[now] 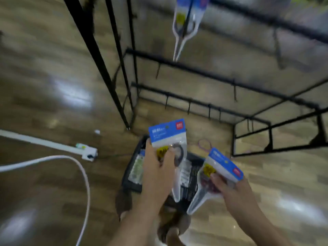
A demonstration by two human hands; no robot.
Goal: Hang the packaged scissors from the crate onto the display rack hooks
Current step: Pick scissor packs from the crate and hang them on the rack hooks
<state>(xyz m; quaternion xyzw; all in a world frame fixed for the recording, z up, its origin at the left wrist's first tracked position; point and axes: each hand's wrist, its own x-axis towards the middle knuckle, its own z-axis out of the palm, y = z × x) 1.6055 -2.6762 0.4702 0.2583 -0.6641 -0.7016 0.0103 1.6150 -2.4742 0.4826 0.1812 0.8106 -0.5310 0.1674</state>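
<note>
My left hand [157, 172] grips a packaged pair of scissors [168, 137] with a blue header card, held upright above the black crate [128, 181] on the floor. A second packaged pair [224, 166], tilted to the right, is held by my right hand [232, 189]. More packs lie inside the crate, partly hidden by my arms. The black metal display rack [195, 71] stands ahead with several bare hooks [189, 107] on its lower bars. One packaged pair [186, 23] hangs from an upper hook at the top of the view.
The floor is glossy wood. A white power strip [88, 153] and a white cable [78, 167] lie to the left. A purple loop [204, 144] lies on the floor by the crate. My feet show below the crate.
</note>
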